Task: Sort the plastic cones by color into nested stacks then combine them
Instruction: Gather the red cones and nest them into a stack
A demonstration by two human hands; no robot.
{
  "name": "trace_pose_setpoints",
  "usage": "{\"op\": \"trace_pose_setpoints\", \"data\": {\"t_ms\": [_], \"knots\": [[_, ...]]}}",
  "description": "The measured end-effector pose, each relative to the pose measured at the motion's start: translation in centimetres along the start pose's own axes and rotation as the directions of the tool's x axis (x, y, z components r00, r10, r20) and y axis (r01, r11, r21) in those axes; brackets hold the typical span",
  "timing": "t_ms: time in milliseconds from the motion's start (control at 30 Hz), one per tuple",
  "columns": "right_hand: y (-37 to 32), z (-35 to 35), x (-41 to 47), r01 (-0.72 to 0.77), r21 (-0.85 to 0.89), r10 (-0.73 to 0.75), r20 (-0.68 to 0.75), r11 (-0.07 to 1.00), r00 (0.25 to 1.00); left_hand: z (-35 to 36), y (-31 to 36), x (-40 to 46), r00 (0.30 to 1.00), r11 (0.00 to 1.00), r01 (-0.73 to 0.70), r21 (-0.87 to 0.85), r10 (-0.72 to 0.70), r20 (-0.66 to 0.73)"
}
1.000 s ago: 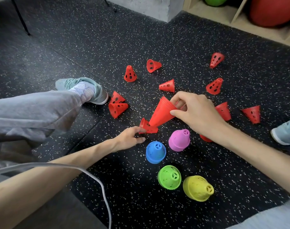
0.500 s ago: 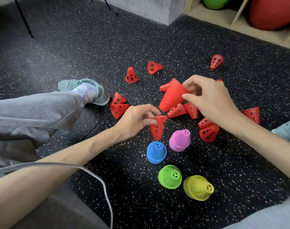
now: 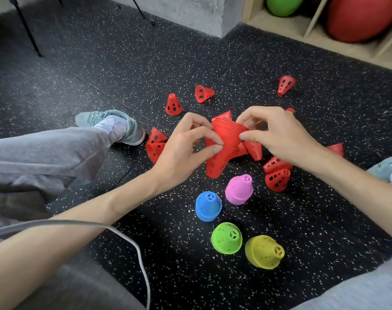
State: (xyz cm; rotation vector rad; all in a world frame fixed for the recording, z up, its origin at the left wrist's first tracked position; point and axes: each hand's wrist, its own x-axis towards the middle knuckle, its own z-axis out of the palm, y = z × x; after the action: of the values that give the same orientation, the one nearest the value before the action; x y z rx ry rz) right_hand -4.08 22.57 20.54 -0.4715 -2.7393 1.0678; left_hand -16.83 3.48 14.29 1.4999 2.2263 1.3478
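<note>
While I hold the red stack [image 3: 229,133] above the floor [image 3: 123,70], my right hand [image 3: 277,135] pinches its rim and my left hand [image 3: 186,148] pinches a loose red cone [image 3: 215,164] under it. Next, I judge, comes lining up the tips to nest them. Both are perforated plastic.

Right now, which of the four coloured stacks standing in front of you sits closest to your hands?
The pink stack. It stands just below the red cones being held; the blue stack, green stack and yellow stack sit farther off.

Bare forearms, grey sweatpants [image 3: 45,157], pale striped sock [image 3: 111,128], teal-grey sneaker [image 3: 114,121]; other shoe [image 3: 387,166] prob. similar, blurred.
</note>
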Motion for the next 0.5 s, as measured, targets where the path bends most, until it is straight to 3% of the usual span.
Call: {"op": "trace_pose_setpoints", "data": {"t_ms": [133,500], "knots": [[0.0,0.2,0.1,0.019,0.072,-0.022,0.04,0.997,0.999,0.1,0.5,-0.1,0.997,0.998,0.023,-0.051,-0.027,-0.069],[0.0,0.5,0.4,0.033,0.165,-0.059,0.153,0.986,0.986,-0.3,1.5,0.0,0.993,0.97,0.08,-0.23,-0.097,-0.062]]}}
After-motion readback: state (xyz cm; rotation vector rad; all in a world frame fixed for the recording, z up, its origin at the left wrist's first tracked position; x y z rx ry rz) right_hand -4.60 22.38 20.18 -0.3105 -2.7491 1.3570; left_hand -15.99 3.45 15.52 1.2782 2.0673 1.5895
